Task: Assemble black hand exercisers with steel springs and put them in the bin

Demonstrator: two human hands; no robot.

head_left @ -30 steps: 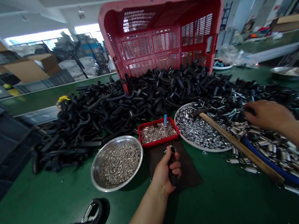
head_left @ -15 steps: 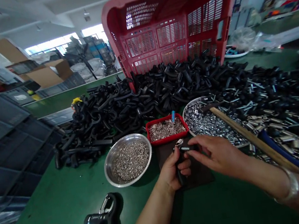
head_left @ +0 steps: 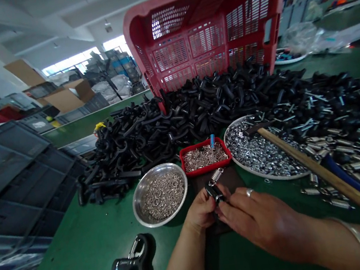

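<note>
I'm watching a black handle (head_left: 214, 192) glinting at its top, a silver coil spring (head_left: 217, 176) leaning out above it. It is hanging over the dark mat (head_left: 234, 180), well in from the surface's (head_left: 73, 259) left edge. Left hand (head_left: 201, 210) is curling closed around it; right hand (head_left: 266, 217) is bending its fingers against it, hold hidden, can't tell. Versus half a second earlier, right hand is pressing closer, spring showing longer.
</note>
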